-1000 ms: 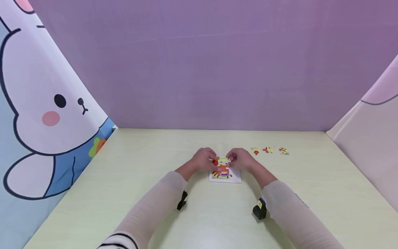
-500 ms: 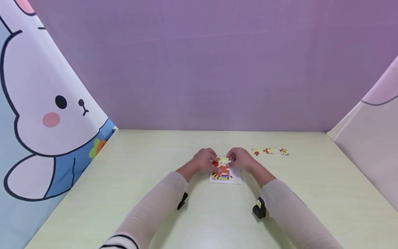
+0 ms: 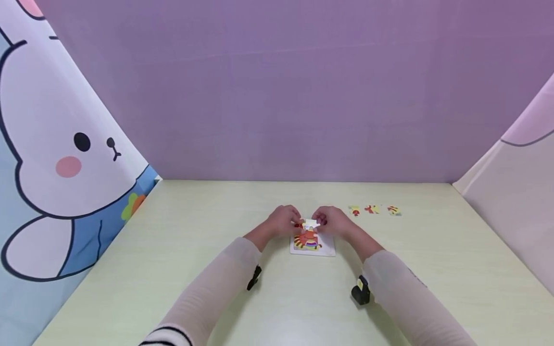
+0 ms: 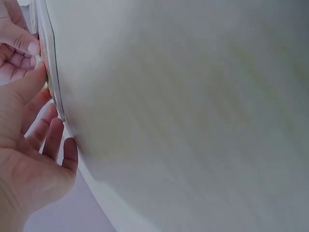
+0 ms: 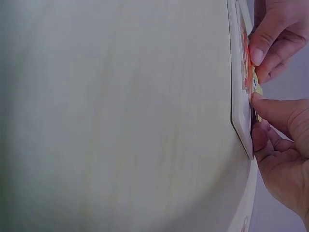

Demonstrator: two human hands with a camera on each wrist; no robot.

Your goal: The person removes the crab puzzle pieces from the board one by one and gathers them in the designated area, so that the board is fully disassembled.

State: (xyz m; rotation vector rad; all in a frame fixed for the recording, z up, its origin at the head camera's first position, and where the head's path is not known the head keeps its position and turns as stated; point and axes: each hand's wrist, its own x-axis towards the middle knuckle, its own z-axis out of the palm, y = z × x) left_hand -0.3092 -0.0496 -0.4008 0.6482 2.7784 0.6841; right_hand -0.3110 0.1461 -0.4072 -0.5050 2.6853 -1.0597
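Observation:
A white puzzle board (image 3: pixel 327 247) lies on the table, with joined pieces (image 3: pixel 306 241) showing an orange figure with a rainbow and striped tail. At the board's far edge is a yellow puzzle piece (image 5: pixel 258 88) with an eye printed on it. My left hand (image 3: pixel 283 221) pinches its left side, thumb toward me. From the right, my right hand (image 3: pixel 334 222) pinches the same piece between thumb and fingers. In the head view the piece catches the light and looks whitish, apparently tilted. Fingers hide its side edges; whether it interlocks with those below I cannot tell.
To the board's right, farther back, lie three loose puzzle pieces, a left one (image 3: pixel 354 211), a middle one (image 3: pixel 372 209) and a right one (image 3: pixel 394 211). A purple backdrop (image 3: pixel 277 96) rises behind the pale table (image 3: pixel 173 269). A cartoon-printed panel (image 3: pixel 47 202) flanks the left side.
The piece between my hands has tilted: its yellow face with eyes showed plainly before and now looks whitish with glare. My right hand has shifted slightly left; the loose pieces have stayed put.

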